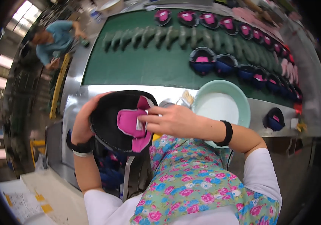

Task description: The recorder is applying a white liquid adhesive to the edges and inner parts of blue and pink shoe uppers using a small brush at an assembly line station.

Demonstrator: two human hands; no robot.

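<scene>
A black shoe upper (107, 116) with a bright pink tongue (126, 122) is held up in front of me, its opening facing me. My left hand (81, 122) is closed around its left side, with part of the fingers hidden behind it. The fingers of my right hand (177, 119) rest on the tongue at a small white label (139, 124) and close on the upper's right edge. My right thumb is hidden. Just beyond that hand, a pale-bristled brush (186, 98) lies by a green basin (243, 101) holding white liquid.
A green conveyor belt (138, 69) carries rows of grey-green foot-shaped forms (169, 36) and navy uppers with pink tongues (201, 63). Another upper (274, 119) sits on the metal ledge at right. A person in blue (61, 37) works at far left. Papers (23, 198) lie lower left.
</scene>
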